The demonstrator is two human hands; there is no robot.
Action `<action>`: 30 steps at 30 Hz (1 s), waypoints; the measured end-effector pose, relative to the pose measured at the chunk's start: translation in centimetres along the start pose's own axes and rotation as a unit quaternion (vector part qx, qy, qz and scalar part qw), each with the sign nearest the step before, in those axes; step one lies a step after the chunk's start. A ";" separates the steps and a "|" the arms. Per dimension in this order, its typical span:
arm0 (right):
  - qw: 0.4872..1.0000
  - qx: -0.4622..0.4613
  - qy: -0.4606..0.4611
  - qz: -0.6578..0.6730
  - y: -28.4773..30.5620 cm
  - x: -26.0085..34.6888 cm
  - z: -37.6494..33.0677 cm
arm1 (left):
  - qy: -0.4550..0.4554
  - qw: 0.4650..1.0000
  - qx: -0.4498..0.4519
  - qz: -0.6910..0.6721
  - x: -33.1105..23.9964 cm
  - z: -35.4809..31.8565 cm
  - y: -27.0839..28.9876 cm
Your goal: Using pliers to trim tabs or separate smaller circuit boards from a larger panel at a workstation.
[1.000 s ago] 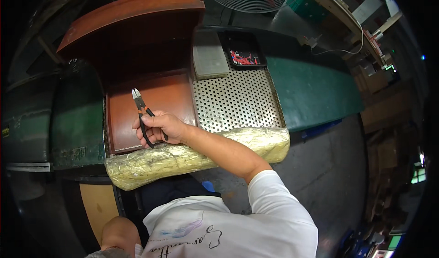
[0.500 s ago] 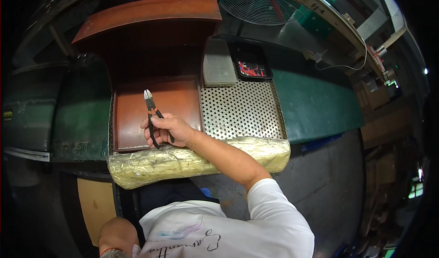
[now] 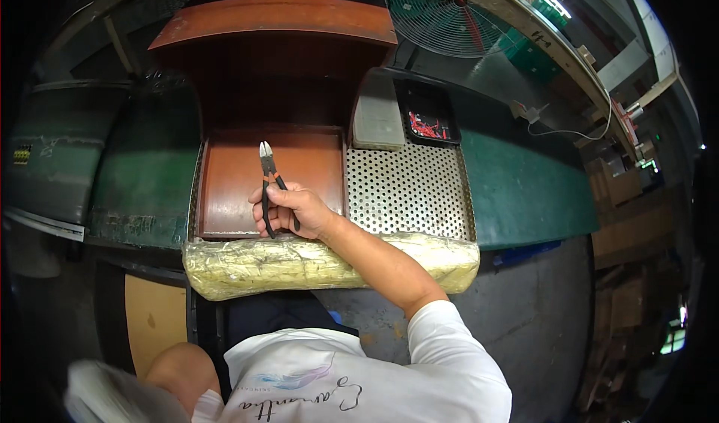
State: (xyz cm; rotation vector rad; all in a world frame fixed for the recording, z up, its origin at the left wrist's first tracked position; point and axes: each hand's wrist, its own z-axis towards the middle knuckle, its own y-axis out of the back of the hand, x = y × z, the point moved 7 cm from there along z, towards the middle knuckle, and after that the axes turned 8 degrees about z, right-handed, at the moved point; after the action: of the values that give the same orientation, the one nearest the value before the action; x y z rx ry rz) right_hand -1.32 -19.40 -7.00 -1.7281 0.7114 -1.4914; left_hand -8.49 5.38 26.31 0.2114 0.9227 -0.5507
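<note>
My right hand (image 3: 303, 209) is closed round the dark handles of diagonal cutting pliers (image 3: 267, 170). The pliers have orange bands below the joint, and their bright jaws point away from me. Behind them lies the reddish-brown floor of a hooded metal booth (image 3: 232, 191). At the lower left my left forearm (image 3: 180, 369) is bent. A blurred whitish-grey shape (image 3: 112, 397) shows at its end, so my left hand's fingers cannot be made out.
A perforated metal plate (image 3: 408, 191) lies right of the booth, with a pale translucent bin (image 3: 378, 116) and a black tray (image 3: 431, 97) of small red pieces behind. A plastic-wrapped yellow pad (image 3: 247, 269) lines the front edge. Green surfaces (image 3: 520, 176) flank the station; a fan (image 3: 449, 22) stands beyond.
My left forearm has swung outward to the left, and the blurred whitish shape has come into view. My right hand still grips the pliers; the whole view has shifted a little.
</note>
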 end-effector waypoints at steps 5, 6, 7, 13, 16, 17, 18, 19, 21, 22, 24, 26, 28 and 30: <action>1.000 0.009 -0.004 -0.008 -1.4 -0.5 0.8 | -0.025 0.998 -0.043 0.040 -0.2 -0.2 0.8; 1.000 0.006 0.001 -0.004 -1.3 -0.5 0.8 | -0.027 0.997 -0.049 0.047 0.0 -0.2 0.8; 1.000 0.007 -0.004 -0.005 -1.3 -0.7 0.8 | -0.030 0.997 -0.055 0.053 0.1 -0.4 0.7; 1.000 -0.001 -0.003 -0.007 -1.1 -0.7 0.9 | -0.042 0.992 -0.081 0.088 1.1 -2.2 3.1; 1.000 -0.004 -0.003 -0.013 -1.0 -0.8 0.9 | -0.050 0.988 -0.092 0.114 1.6 -1.9 1.8; 1.000 -0.007 0.001 -0.017 -0.8 -0.6 0.7 | -0.053 0.986 -0.096 0.123 1.8 -1.3 1.1; 1.000 -0.011 0.004 -0.021 -0.8 -0.5 0.7 | -0.056 0.985 -0.100 0.132 2.0 -0.7 1.0; 1.000 -0.009 0.001 -0.020 -0.8 -0.5 0.6 | -0.059 0.983 -0.103 0.140 2.4 -0.3 1.2; 1.000 -0.019 0.007 -0.024 -0.6 -0.1 0.4 | -0.063 0.981 -0.109 0.151 2.8 0.1 0.4; 0.999 -0.025 0.011 -0.027 -0.5 0.1 0.3 | -0.066 0.980 -0.111 0.154 3.0 -0.3 0.8; 1.000 -0.021 0.007 -0.020 -0.7 -0.4 0.6 | -0.075 0.978 -0.115 0.157 3.4 -2.1 2.7; 1.000 -0.016 0.000 -0.004 -0.8 -0.8 0.8 | -0.084 0.977 -0.118 0.155 3.8 -4.0 4.4; 1.000 -0.017 -0.002 -0.010 -0.9 -0.8 0.9 | -0.091 0.976 -0.123 0.156 4.2 -4.7 4.5; 1.000 -0.009 -0.012 -0.011 -1.2 -1.1 1.2 | -0.099 0.973 -0.130 0.164 4.9 -4.5 4.0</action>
State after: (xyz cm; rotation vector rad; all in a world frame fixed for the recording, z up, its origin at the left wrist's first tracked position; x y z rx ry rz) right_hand -0.42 -17.59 -6.75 -1.7709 0.6966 -1.4804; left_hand -7.15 8.83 19.50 0.0664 0.7371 -0.1379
